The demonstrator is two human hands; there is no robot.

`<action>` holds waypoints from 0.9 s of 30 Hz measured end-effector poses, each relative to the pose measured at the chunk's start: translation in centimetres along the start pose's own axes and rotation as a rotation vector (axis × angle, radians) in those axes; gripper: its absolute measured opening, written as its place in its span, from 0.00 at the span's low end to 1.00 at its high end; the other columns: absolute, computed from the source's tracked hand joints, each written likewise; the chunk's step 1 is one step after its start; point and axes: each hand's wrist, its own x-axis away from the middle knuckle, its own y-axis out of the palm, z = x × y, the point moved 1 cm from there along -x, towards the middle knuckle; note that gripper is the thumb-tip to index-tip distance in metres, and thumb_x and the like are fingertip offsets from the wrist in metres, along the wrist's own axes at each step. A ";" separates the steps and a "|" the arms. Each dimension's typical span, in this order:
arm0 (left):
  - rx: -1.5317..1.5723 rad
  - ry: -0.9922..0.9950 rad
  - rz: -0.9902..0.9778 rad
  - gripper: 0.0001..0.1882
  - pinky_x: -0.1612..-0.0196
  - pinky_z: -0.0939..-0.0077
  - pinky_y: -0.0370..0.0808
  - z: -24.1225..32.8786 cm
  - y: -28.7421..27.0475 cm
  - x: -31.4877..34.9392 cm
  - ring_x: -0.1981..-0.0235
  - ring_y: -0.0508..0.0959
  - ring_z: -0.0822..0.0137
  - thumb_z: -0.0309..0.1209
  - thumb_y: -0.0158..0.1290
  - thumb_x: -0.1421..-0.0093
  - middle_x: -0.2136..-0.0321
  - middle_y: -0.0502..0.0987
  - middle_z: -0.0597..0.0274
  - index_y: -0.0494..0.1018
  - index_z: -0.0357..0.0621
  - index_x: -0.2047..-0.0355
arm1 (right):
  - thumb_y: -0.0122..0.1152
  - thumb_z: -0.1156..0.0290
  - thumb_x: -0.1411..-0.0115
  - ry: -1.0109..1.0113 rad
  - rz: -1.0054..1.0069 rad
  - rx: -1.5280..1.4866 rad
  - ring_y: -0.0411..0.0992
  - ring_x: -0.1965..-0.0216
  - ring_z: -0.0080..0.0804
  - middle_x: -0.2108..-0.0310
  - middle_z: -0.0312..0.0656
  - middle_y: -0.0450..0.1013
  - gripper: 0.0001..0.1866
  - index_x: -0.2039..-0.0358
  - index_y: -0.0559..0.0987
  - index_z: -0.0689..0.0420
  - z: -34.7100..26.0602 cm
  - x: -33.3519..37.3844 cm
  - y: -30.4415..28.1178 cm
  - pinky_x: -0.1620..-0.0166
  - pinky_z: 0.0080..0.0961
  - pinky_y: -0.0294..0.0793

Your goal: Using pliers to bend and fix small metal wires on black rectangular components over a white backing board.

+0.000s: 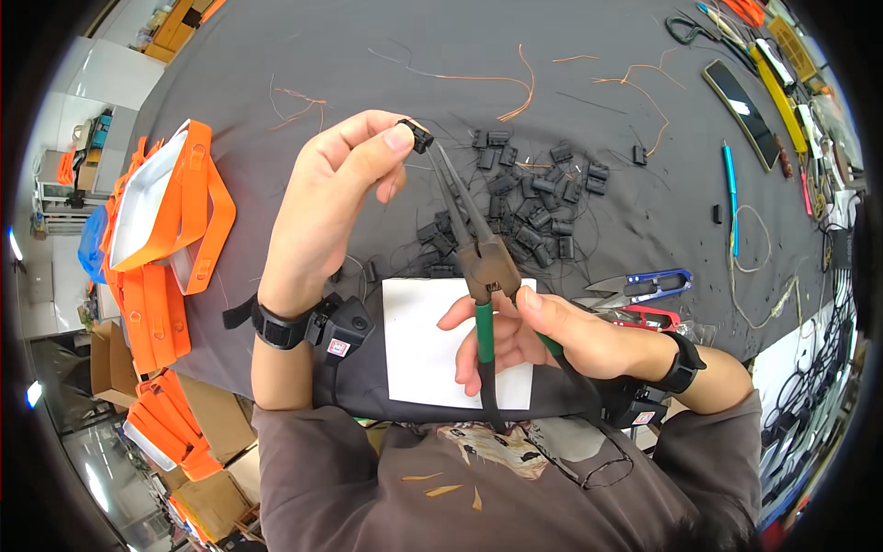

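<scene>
Raised over the dark table cloth, my left hand (317, 202) pinches a small black plastic part (416, 136) between thumb and fingertips. My right hand (584, 336) holds long-nosed pliers (489, 265) by their green and black handles, with the thumb against one handle and the fingers behind. The long jaws point up and left, slightly apart, and their tips come to the black part; whether they grip it I cannot tell. Behind the pliers lies a loose heap of similar black parts (529, 207) with thin dark wires. White paper (418, 368) lies under the right hand.
Orange straps (170, 221) hang over the left table edge. Blue-handled snips (658, 285) and red-handled snips (648, 317) lie right of the paper. Farther right are a teal pen (733, 198), a phone (743, 112) and tangled cables (819, 368). Copper wire scraps (520, 87) lie at the back.
</scene>
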 end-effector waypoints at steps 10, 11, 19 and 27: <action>-0.015 -0.030 -0.084 0.10 0.72 0.87 0.59 -0.2 0.8 0.2 0.78 0.63 0.83 0.34 0.53 0.42 0.79 0.70 0.75 0.75 0.39 0.67 | 0.25 0.42 0.34 0.000 0.022 -0.113 0.72 0.58 0.31 0.59 0.45 0.71 0.34 0.44 0.62 0.58 0.0 -0.2 -0.1 0.50 0.29 0.69; -0.009 -0.034 -0.101 0.10 0.73 0.88 0.59 -0.2 0.7 0.2 0.78 0.62 0.83 0.34 0.53 0.42 0.79 0.70 0.75 0.75 0.39 0.67 | 0.25 0.42 0.34 -0.006 0.027 -0.124 0.72 0.58 0.30 0.60 0.44 0.71 0.34 0.45 0.62 0.59 0.1 -0.2 -0.1 0.50 0.29 0.69; 0.028 0.064 0.008 0.06 0.77 0.91 0.57 0.2 2.9 1.2 0.80 0.62 0.86 0.28 0.52 0.41 0.79 0.70 0.74 0.73 0.38 0.68 | 0.28 0.46 0.33 -0.104 0.105 -0.038 0.70 0.66 0.27 0.69 0.39 0.69 0.27 0.62 0.67 0.58 1.0 0.2 0.6 0.56 0.28 0.70; 0.111 0.006 0.077 0.13 0.78 0.88 0.57 -0.9 5.4 1.4 0.82 0.61 0.84 0.37 0.47 0.36 0.82 0.66 0.76 0.75 0.39 0.64 | 0.27 0.39 0.36 -0.127 0.168 -0.084 0.69 0.60 0.34 0.65 0.44 0.69 0.32 0.56 0.64 0.58 0.9 -0.1 0.7 0.50 0.34 0.67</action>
